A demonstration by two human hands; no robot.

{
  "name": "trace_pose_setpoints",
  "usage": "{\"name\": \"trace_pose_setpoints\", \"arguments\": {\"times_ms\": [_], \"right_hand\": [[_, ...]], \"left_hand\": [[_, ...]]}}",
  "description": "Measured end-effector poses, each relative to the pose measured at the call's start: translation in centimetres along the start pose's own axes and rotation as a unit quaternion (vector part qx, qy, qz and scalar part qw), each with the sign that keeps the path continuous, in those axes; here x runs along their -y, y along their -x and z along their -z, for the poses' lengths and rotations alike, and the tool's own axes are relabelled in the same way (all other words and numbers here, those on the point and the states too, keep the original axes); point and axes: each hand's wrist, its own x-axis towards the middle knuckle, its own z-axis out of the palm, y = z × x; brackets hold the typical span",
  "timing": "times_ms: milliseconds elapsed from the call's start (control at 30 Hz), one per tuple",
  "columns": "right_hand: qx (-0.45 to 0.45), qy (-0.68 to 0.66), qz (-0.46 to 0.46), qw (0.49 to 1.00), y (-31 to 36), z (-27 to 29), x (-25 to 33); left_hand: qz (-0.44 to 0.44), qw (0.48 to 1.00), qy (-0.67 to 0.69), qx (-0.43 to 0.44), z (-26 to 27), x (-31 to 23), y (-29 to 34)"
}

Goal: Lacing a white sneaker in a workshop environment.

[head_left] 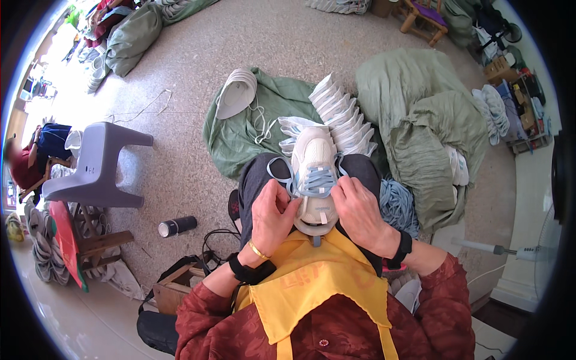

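Observation:
A white sneaker (314, 150) lies across my lap, toe pointing away from me. Light blue shoelaces (318, 182) cross its tongue, and a lace loop stands out on each side. At the shoe's left edge my left hand (271, 217) pinches the lace, thumb and fingers pressed together. My right hand (361, 215) is closed on the lace at the opposite edge. The fingertips partly hide the lace ends. A yellow apron (318, 264) covers my lap below the heel.
Nested white shoe uppers (342, 117) lie beyond my knees, beside a green cloth (282, 93) and a large green sack (414, 114). A bundle of blue laces (397, 204) sits by my right knee. Leftward stand a grey plastic stool (99, 162) and a dark bottle (177, 227).

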Motion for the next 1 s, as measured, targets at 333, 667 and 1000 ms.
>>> {"name": "trace_pose_setpoints", "arguments": {"times_ms": [333,667,1000], "right_hand": [[-0.049,-0.38,-0.064,0.922,-0.3,0.5,1.6],[-0.05,-0.294,-0.05,0.953,-1.6,-2.5,2.1],[-0.049,-0.26,-0.03,0.964,-0.7,-0.6,1.0]], "left_hand": [[-0.149,0.979,-0.133,0.05,0.3,-0.5,0.4],[-0.153,0.974,-0.154,0.07,-0.4,0.1,0.7],[-0.119,0.981,-0.138,0.067,-0.4,-1.3,0.5]]}}
